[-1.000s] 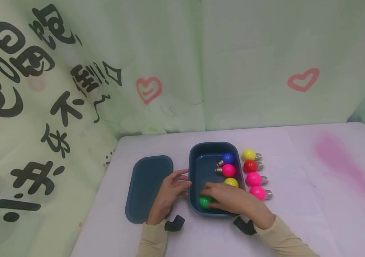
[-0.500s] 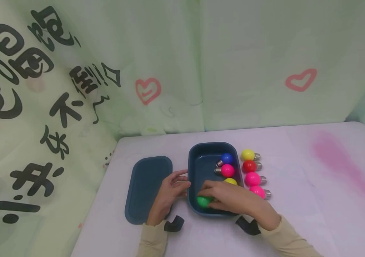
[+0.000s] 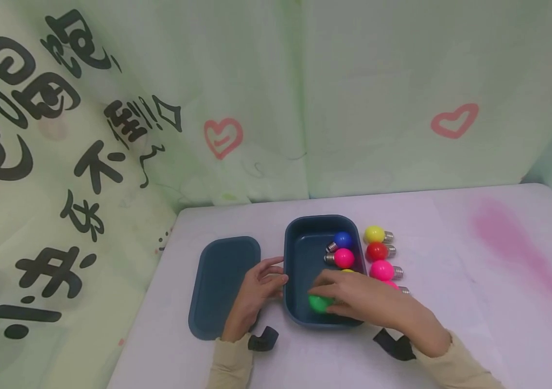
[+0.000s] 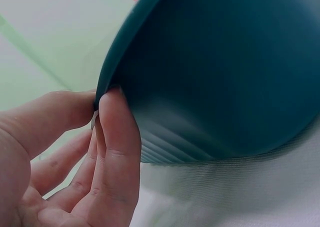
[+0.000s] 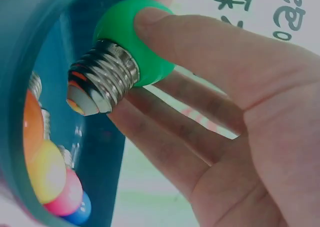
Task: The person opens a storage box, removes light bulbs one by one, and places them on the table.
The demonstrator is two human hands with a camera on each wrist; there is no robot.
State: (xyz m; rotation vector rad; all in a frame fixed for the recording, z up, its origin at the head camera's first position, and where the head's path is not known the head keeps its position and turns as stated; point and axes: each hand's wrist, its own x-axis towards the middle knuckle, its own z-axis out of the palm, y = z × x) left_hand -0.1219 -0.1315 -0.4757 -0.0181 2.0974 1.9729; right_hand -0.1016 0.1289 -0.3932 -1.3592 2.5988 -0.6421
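My right hand (image 3: 349, 294) holds a green light bulb (image 5: 150, 67) over the near part of a dark blue box (image 3: 300, 237). In the right wrist view, the thumb lies on the green globe and fingers reach round behind it, with the silver screw base (image 5: 102, 77) bare. My left hand (image 3: 258, 289) is at the box's left side, thumb at the rim (image 4: 107, 72) and a finger against the outer wall. Inside the box lie a blue bulb (image 3: 343, 240), a pink bulb (image 3: 344, 258), a yellow bulb (image 5: 47, 172) and an orange one (image 5: 33, 127).
Right of the box stands a row of bulbs on the table: a yellow bulb (image 3: 374, 234), a red bulb (image 3: 377, 252) and two pink ones, the upper pink bulb (image 3: 382, 270) fully showing. A flat dark blue lid (image 3: 222, 281) lies left of the box.
My right hand has moved slightly right and lifted the green bulb, now partly covering the yellow bulb in the box and the nearest pink one outside. The left hand stays put.
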